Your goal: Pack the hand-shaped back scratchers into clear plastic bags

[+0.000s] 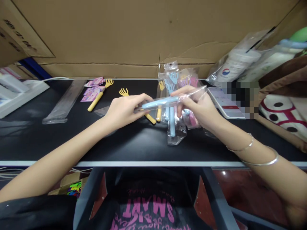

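Observation:
A blue back scratcher [160,102] in a see-through plastic bag is held level above the table. My left hand [123,110] is closed round its left end, and my right hand [198,102] grips the bag towards the right; the far end is hidden by fingers. Below lie several bagged back scratchers in a pile, one of them blue [172,123], others yellow and pink. A loose yellow back scratcher [151,118] lies partly behind my left hand. Another yellow back scratcher [97,99] rests farther left, beside small pink printed cards [92,92].
Flat plastic bags [63,103] lie on the black table [134,148] at left, near a white box-like object [24,95]. On the right are a phone [225,103], a bagged cup [240,64] and a brown cloth item [283,76]. Cardboard [107,32] walls the back.

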`<state>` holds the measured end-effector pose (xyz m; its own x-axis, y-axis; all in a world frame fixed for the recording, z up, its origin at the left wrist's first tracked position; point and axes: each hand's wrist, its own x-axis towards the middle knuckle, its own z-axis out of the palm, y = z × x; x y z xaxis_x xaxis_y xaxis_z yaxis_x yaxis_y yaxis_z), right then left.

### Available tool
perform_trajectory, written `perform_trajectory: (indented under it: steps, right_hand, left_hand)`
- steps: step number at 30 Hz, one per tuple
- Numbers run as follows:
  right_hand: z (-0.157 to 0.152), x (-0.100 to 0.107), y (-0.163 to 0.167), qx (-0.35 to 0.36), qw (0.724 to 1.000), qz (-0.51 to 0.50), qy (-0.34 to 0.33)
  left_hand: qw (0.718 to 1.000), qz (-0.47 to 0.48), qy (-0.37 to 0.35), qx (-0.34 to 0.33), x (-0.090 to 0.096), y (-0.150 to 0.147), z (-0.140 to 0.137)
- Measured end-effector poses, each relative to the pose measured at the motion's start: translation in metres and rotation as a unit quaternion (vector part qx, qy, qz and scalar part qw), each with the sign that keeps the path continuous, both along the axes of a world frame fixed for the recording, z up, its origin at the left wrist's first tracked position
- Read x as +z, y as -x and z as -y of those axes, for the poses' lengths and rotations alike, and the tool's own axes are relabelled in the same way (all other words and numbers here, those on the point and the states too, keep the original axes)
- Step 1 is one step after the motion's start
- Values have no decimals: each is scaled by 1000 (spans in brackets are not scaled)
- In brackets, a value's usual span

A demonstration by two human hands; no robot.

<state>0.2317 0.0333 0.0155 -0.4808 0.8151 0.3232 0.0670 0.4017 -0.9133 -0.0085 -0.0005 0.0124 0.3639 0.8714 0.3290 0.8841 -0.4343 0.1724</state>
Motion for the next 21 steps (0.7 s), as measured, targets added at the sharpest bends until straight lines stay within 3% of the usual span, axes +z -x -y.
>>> perform_trajectory:
  steps: [6,12,16,21]
  right_hand:
    - [-10,8,-6,-65,996,-66,-3]
    - [-16,4,-10,-55,994,-93,16]
    - [-17,3,-11,-43,995,-85,32]
    - [-19,-4,-7,-49,992,-67,96]
  left_hand:
    - [999,41,-21,-18,-1,7,-5]
    - [986,127,88,-66,8,5,0]
    - [940,235,223,-108,12,4,3]
    - [873,322,351,-100,3,3,-1]
